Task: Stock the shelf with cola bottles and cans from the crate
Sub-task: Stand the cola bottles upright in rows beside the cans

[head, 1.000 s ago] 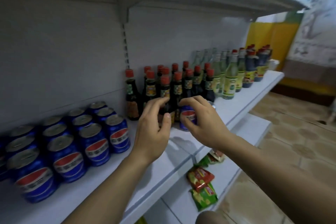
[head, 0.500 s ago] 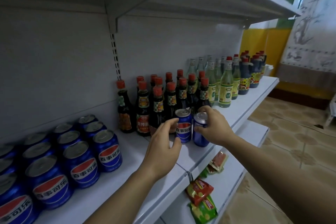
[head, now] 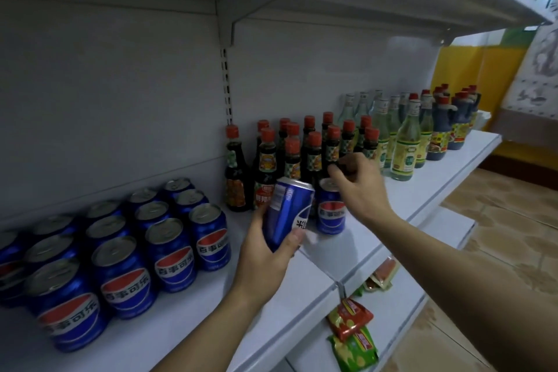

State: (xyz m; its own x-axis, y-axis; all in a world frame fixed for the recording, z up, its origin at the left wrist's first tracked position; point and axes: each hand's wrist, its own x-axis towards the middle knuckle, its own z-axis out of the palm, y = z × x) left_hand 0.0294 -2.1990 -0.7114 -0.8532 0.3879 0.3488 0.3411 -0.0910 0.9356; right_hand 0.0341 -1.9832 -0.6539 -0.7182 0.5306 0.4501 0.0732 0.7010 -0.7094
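A blue can (head: 288, 214) is held in the left hand (head: 265, 254), fingers wrapped round its lower half, long axis tilted with the top leaning away, above the shelf (head: 356, 251) near its front edge; a second can (head: 330, 211) stands upright just beside it, under the right hand (head: 359, 187), whose fingers are curled at its rim, contact not discernible; the stocked cans (head: 169, 254), toward the shelf's left end, carry the Pepsi emblem and 百事可乐.
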